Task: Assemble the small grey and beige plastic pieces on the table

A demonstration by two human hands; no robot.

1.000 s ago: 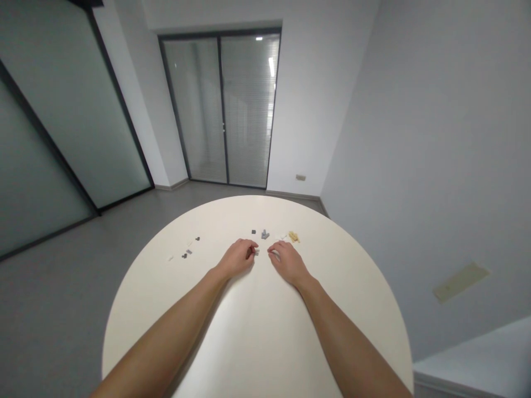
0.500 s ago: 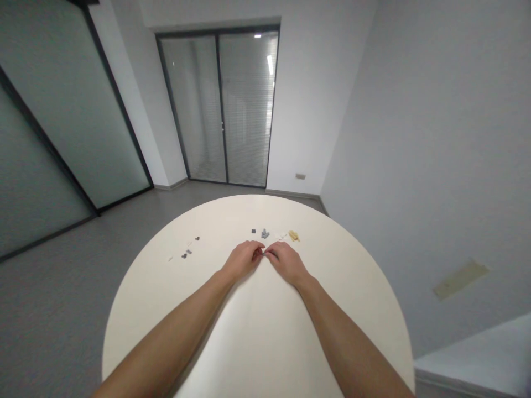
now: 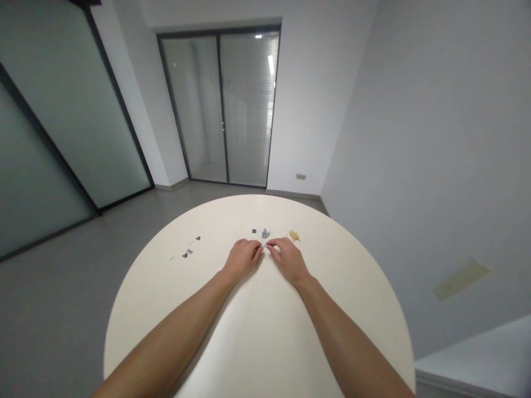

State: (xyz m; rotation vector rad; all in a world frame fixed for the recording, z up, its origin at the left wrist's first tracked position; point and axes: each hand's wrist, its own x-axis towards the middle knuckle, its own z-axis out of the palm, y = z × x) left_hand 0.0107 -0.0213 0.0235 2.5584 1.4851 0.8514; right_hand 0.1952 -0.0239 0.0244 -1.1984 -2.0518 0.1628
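Observation:
My left hand (image 3: 244, 257) and my right hand (image 3: 289, 257) meet near the middle of the round white table (image 3: 265, 331). Between their fingertips is a tiny grey piece (image 3: 264, 246), too small to name, pinched from both sides. Just beyond the fingers lies a small pile of grey pieces (image 3: 265, 234), with a dark square piece (image 3: 254, 231) to its left. A pile of yellow pieces (image 3: 294, 236) rests beyond my right hand, and white pieces beside it are partly hidden by that hand.
Toward the table's left side lie several scattered small pieces: dark ones (image 3: 185, 255), a grey one (image 3: 189, 251) and pale ones (image 3: 171, 258). A glass door (image 3: 244, 110) stands behind the table, and a white wall (image 3: 431, 138) rises on the right.
My fingertips have shifted slightly away from me and parted a little, so the small grey piece shows more between them. The piles on the table have stayed in place.

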